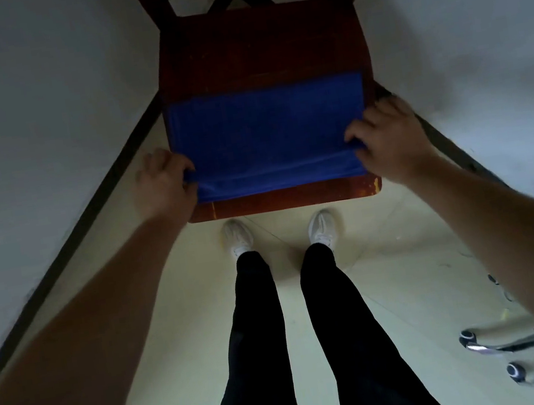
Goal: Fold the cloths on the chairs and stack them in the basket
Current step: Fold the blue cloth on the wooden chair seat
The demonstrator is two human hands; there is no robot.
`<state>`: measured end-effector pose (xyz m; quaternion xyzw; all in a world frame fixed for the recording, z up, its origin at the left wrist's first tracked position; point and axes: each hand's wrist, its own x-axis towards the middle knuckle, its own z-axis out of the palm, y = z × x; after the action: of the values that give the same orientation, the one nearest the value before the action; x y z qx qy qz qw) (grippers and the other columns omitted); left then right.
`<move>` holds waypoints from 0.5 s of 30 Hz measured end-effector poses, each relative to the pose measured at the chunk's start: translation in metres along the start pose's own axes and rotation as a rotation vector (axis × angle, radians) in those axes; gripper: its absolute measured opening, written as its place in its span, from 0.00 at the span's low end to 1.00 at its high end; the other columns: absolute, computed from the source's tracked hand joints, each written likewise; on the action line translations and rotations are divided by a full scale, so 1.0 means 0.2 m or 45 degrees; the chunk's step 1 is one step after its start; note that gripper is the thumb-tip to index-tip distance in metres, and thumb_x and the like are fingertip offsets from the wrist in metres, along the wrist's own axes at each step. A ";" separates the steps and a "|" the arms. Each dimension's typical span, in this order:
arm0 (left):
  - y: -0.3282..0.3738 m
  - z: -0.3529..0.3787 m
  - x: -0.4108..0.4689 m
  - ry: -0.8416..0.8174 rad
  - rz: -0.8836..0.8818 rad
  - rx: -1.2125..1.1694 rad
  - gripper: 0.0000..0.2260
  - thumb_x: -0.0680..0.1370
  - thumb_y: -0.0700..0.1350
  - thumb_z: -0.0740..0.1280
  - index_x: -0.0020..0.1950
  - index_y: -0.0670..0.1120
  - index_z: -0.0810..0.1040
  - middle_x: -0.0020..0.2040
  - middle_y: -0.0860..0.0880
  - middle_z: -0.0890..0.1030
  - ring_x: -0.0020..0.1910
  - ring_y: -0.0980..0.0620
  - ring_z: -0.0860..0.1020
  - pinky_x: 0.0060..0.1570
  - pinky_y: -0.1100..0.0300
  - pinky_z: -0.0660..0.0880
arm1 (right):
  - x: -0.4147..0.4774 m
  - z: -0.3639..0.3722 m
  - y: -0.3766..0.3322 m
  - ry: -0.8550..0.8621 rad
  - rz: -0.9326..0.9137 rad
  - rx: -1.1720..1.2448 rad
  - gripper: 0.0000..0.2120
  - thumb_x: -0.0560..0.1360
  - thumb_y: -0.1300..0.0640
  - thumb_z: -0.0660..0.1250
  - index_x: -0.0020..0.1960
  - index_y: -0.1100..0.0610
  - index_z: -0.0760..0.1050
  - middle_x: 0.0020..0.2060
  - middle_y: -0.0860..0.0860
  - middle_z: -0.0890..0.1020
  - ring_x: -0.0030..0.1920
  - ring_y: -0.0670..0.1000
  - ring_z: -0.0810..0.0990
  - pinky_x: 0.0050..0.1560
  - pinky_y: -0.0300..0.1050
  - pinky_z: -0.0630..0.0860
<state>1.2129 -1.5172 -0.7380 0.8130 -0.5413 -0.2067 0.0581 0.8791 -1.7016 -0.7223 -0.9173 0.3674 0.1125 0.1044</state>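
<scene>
Head camera, pointing straight down: the blue cloth (265, 133) lies flat across the front half of the wooden chair (263, 50), with its near edge just inside the seat's front lip. A soft ridge runs along that near edge, so I read the cloth as doubled over once, though I can't be certain from up here.

Both hands are on it. The left hand (163, 179) has its fingers curled in and pinches the near left corner. The right hand (384, 139) does the same at the near right corner, knuckles up. Both arms reach in from the bottom of the view.

My call is that I'm mid-fold on this cloth, and nothing is ready for stacking yet. Next I need both corners lifted together and kept level, then carried across to meet the opposite edge squarely, or the layers will skew.

Further out, the chair sits in a corner between two pale walls. White shoes (238, 238) stand on the floor (387, 253) just in front of the seat, and the chrome base of an office chair (516, 347) shows low on the right. I see no basket in this view, so I'll have to find it before I can stack anything.
</scene>
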 end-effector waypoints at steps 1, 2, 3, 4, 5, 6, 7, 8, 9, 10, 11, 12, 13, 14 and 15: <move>-0.01 0.04 -0.06 -0.043 0.037 0.040 0.09 0.67 0.35 0.70 0.47 0.41 0.80 0.50 0.40 0.79 0.49 0.37 0.76 0.42 0.46 0.76 | -0.05 0.05 -0.02 -0.001 -0.022 -0.014 0.12 0.66 0.60 0.73 0.49 0.55 0.81 0.41 0.55 0.79 0.48 0.61 0.77 0.60 0.56 0.70; -0.02 0.06 -0.10 -0.060 0.059 0.063 0.09 0.67 0.35 0.71 0.47 0.41 0.80 0.49 0.40 0.79 0.47 0.37 0.76 0.41 0.47 0.75 | -0.08 0.08 -0.02 0.005 -0.032 -0.022 0.12 0.66 0.60 0.73 0.50 0.55 0.81 0.41 0.55 0.79 0.47 0.61 0.77 0.59 0.56 0.70; -0.03 0.08 -0.12 -0.057 0.058 0.077 0.09 0.67 0.35 0.71 0.46 0.41 0.80 0.48 0.40 0.79 0.47 0.37 0.77 0.41 0.48 0.74 | -0.11 0.12 -0.03 0.017 -0.024 -0.022 0.12 0.66 0.60 0.73 0.50 0.55 0.81 0.41 0.55 0.79 0.47 0.61 0.76 0.58 0.56 0.71; -0.03 0.09 -0.13 -0.047 0.038 0.086 0.09 0.67 0.35 0.71 0.46 0.41 0.80 0.48 0.40 0.79 0.46 0.38 0.77 0.40 0.48 0.73 | -0.14 0.14 -0.04 0.020 -0.007 -0.017 0.12 0.67 0.60 0.72 0.51 0.55 0.81 0.41 0.55 0.79 0.47 0.61 0.76 0.56 0.56 0.71; -0.04 0.10 -0.15 -0.041 0.013 0.092 0.09 0.67 0.34 0.71 0.46 0.41 0.80 0.48 0.40 0.79 0.46 0.38 0.76 0.40 0.49 0.72 | -0.16 0.15 -0.05 0.003 0.014 -0.009 0.12 0.68 0.61 0.72 0.51 0.55 0.81 0.42 0.56 0.79 0.47 0.61 0.77 0.55 0.56 0.72; -0.05 0.12 -0.16 -0.044 0.002 0.105 0.09 0.67 0.34 0.71 0.46 0.41 0.80 0.48 0.40 0.79 0.46 0.37 0.76 0.40 0.49 0.72 | -0.18 0.16 -0.06 -0.022 0.031 -0.008 0.11 0.69 0.61 0.71 0.52 0.56 0.81 0.44 0.57 0.79 0.47 0.62 0.77 0.53 0.57 0.73; -0.06 0.13 -0.18 -0.064 0.011 0.117 0.09 0.67 0.33 0.71 0.46 0.40 0.80 0.48 0.40 0.79 0.46 0.37 0.76 0.40 0.49 0.72 | -0.20 0.17 -0.07 -0.056 0.037 -0.014 0.11 0.70 0.62 0.72 0.52 0.57 0.80 0.45 0.58 0.79 0.46 0.63 0.78 0.51 0.58 0.75; -0.06 0.14 -0.20 -0.101 0.037 0.131 0.09 0.68 0.33 0.71 0.46 0.40 0.80 0.48 0.39 0.80 0.46 0.37 0.76 0.40 0.48 0.73 | -0.22 0.18 -0.07 -0.106 0.030 -0.026 0.11 0.71 0.62 0.72 0.53 0.57 0.81 0.45 0.59 0.79 0.46 0.63 0.78 0.49 0.58 0.77; -0.07 0.15 -0.21 -0.149 0.064 0.151 0.09 0.68 0.33 0.71 0.47 0.40 0.81 0.49 0.39 0.80 0.47 0.36 0.76 0.40 0.46 0.75 | -0.23 0.19 -0.08 -0.187 0.020 -0.034 0.12 0.72 0.62 0.72 0.55 0.57 0.81 0.47 0.59 0.79 0.47 0.64 0.79 0.48 0.59 0.78; -0.07 0.15 -0.22 -0.216 0.071 0.172 0.09 0.69 0.33 0.70 0.49 0.40 0.82 0.51 0.38 0.79 0.49 0.36 0.76 0.42 0.45 0.75 | -0.23 0.19 -0.08 -0.290 0.021 -0.032 0.15 0.72 0.62 0.71 0.58 0.56 0.80 0.50 0.59 0.79 0.49 0.63 0.79 0.49 0.59 0.78; -0.06 0.15 -0.22 -0.298 0.043 0.190 0.10 0.71 0.35 0.70 0.52 0.40 0.81 0.54 0.38 0.79 0.51 0.36 0.75 0.45 0.43 0.75 | -0.23 0.18 -0.09 -0.400 0.033 -0.016 0.17 0.73 0.60 0.70 0.62 0.55 0.79 0.53 0.59 0.79 0.52 0.62 0.79 0.51 0.58 0.78; -0.05 0.15 -0.22 -0.368 -0.002 0.201 0.12 0.72 0.38 0.69 0.54 0.41 0.80 0.57 0.39 0.77 0.54 0.37 0.74 0.48 0.44 0.74 | -0.22 0.17 -0.10 -0.481 0.047 0.010 0.19 0.74 0.58 0.69 0.64 0.53 0.77 0.56 0.58 0.79 0.55 0.61 0.78 0.53 0.56 0.76; -0.04 0.15 -0.21 -0.399 -0.038 0.212 0.13 0.72 0.41 0.69 0.56 0.42 0.79 0.59 0.39 0.76 0.56 0.37 0.73 0.51 0.44 0.73 | -0.21 0.16 -0.10 -0.520 0.066 0.035 0.20 0.74 0.55 0.68 0.65 0.52 0.76 0.58 0.57 0.78 0.57 0.60 0.78 0.55 0.55 0.75; -0.03 0.14 -0.20 -0.383 -0.055 0.228 0.13 0.73 0.44 0.67 0.56 0.42 0.79 0.59 0.39 0.75 0.56 0.37 0.72 0.53 0.44 0.72 | -0.19 0.14 -0.10 -0.528 0.093 0.064 0.19 0.74 0.54 0.68 0.65 0.50 0.76 0.59 0.56 0.78 0.58 0.59 0.77 0.56 0.54 0.74; -0.01 0.13 -0.20 -0.335 -0.051 0.237 0.15 0.72 0.46 0.65 0.56 0.42 0.79 0.58 0.39 0.75 0.56 0.37 0.72 0.52 0.44 0.71 | -0.18 0.13 -0.10 -0.515 0.130 0.105 0.18 0.74 0.53 0.67 0.64 0.50 0.77 0.59 0.55 0.78 0.57 0.58 0.77 0.56 0.53 0.74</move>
<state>1.1910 -1.4773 -0.7520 0.7914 -0.5447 -0.2614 -0.0932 0.8651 -1.6569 -0.7351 -0.8512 0.3892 0.2844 0.2079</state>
